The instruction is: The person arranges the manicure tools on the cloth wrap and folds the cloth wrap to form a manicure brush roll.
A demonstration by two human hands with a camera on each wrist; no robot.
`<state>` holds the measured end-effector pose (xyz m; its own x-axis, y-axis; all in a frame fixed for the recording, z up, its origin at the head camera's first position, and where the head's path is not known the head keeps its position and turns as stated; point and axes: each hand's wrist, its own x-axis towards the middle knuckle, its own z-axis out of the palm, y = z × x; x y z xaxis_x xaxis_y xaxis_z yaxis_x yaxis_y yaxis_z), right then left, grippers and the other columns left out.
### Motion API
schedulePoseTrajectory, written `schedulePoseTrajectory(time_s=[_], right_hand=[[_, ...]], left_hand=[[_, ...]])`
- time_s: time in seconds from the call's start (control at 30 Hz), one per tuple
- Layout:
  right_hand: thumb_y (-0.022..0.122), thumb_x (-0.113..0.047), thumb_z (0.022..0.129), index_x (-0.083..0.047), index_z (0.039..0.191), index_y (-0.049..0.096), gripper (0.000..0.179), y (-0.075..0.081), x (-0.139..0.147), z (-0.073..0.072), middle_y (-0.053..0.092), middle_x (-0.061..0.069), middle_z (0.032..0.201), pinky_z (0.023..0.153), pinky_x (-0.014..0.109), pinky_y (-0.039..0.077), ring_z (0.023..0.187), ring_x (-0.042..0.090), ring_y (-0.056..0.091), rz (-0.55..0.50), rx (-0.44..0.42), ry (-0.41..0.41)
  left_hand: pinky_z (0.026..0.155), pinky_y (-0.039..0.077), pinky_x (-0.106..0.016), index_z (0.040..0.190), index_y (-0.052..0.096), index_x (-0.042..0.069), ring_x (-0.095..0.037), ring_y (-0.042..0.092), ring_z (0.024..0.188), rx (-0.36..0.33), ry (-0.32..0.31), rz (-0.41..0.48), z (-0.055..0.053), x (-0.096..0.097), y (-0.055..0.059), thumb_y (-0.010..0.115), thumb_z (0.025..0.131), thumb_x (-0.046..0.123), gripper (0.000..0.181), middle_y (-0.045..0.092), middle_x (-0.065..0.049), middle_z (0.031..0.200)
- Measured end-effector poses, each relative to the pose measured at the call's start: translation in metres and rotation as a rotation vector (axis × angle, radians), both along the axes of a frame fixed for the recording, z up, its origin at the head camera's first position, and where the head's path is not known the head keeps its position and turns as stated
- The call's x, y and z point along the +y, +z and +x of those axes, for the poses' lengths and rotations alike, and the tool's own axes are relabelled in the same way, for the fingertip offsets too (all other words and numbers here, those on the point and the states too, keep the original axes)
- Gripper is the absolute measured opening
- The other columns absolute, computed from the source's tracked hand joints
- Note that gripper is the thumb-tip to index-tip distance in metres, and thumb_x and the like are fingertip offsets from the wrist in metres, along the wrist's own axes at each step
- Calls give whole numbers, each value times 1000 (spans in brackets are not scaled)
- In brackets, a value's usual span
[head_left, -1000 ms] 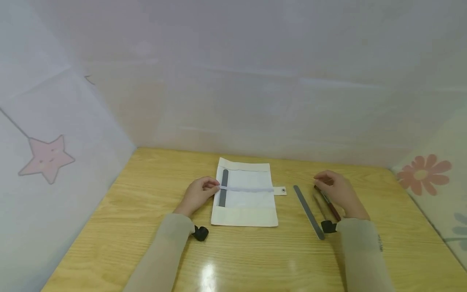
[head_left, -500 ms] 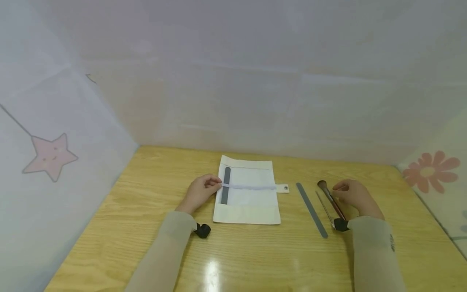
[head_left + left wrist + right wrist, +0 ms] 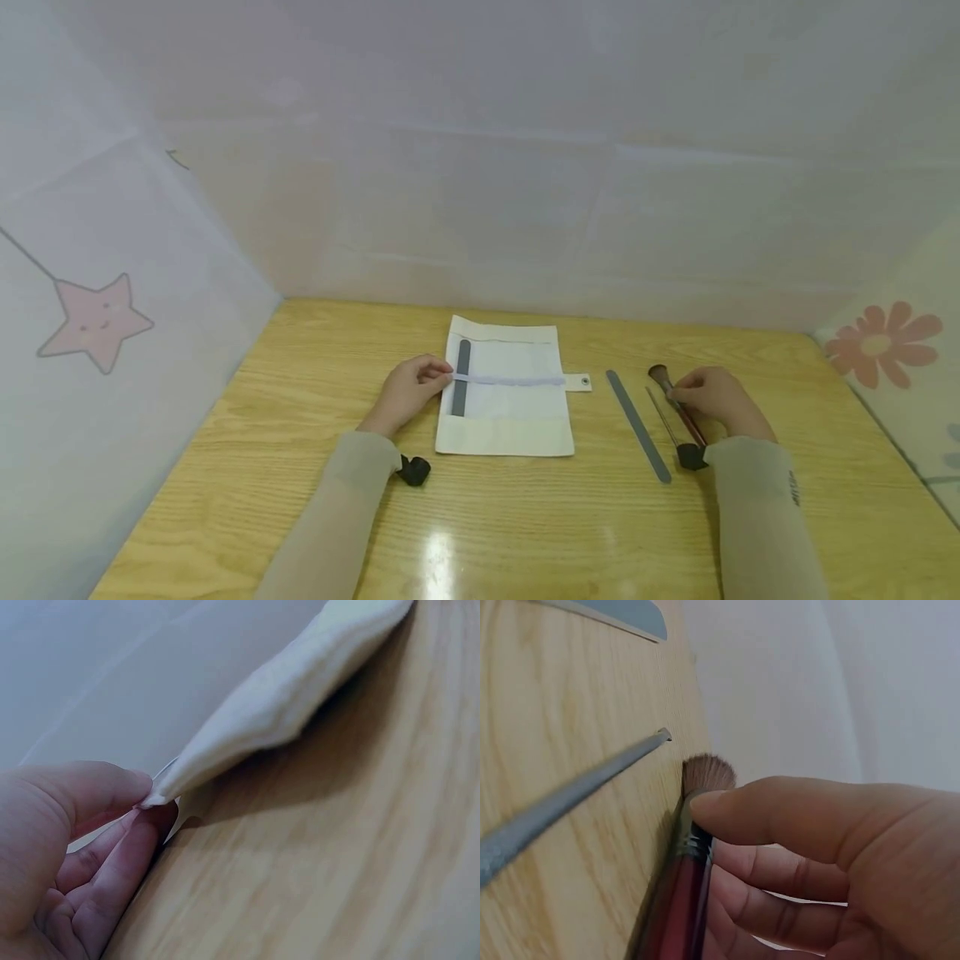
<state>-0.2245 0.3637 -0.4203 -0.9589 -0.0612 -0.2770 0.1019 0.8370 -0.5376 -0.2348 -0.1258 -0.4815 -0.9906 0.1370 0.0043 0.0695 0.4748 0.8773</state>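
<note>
In the head view my left hand (image 3: 405,390) pinches the left edge of an unfolded white fabric pouch (image 3: 517,437). The left wrist view shows thumb and fingertips closed on the raised cloth edge (image 3: 247,724). A grey nail file (image 3: 462,360) lies upright in the pouch, tucked under its elastic band (image 3: 517,382). On the right, my right hand (image 3: 716,398) pinches a makeup brush (image 3: 677,907) just below its brown bristles (image 3: 709,772). The thumb lies on the brush's metal collar; other fingers are curled behind it. The brush lies close along the table.
A second grey nail file (image 3: 637,425) lies slanted on the wooden table (image 3: 525,533), between pouch and brush. Beside the brush is a thin metal tool (image 3: 577,795). The pouch's snap tab (image 3: 577,382) points right. Patterned cloth walls stand around the table.
My right hand first drew back to the right off the brush, then came left and took hold of it near the bristles. My left hand has stayed at the pouch edge.
</note>
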Motion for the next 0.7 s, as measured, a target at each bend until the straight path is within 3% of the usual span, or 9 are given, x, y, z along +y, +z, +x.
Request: schedulePoseTrajectory(time_s=[0.13, 0.37, 0.6, 0.7], right_hand=[[64, -25, 99, 7, 114, 67, 35, -1, -1, 0, 66, 26, 113, 84, 56, 53, 97, 37, 66, -16, 2, -11], [54, -32, 103, 9, 132, 57, 50, 2, -6, -1, 56, 32, 132, 90, 54, 52, 110, 40, 62, -104, -3, -60], [52, -36, 106, 12, 144, 41, 62, 6, -18, -3, 51, 31, 139, 93, 37, 56, 105, 21, 65, -391, 34, -153], [56, -37, 105, 10, 148, 39, 65, 4, -25, -4, 57, 20, 131, 92, 32, 55, 98, 7, 63, -514, 56, -191]], left_hand=[[86, 52, -38, 109, 72, 15, -19, 64, 91, 3, -3, 6, 0, 0, 1, 70, 98, 24, 14, 71, 0, 101], [86, 52, -38, 109, 72, 15, -18, 64, 91, 0, -5, 14, 1, -1, 1, 70, 98, 24, 15, 71, -1, 100], [84, 51, -36, 108, 73, 15, -19, 63, 89, 12, -8, 14, 0, 0, 0, 70, 98, 23, 13, 70, 0, 99], [84, 51, -36, 109, 72, 15, -19, 63, 90, 7, -7, 13, 0, 0, 0, 70, 98, 24, 14, 70, 0, 99]])
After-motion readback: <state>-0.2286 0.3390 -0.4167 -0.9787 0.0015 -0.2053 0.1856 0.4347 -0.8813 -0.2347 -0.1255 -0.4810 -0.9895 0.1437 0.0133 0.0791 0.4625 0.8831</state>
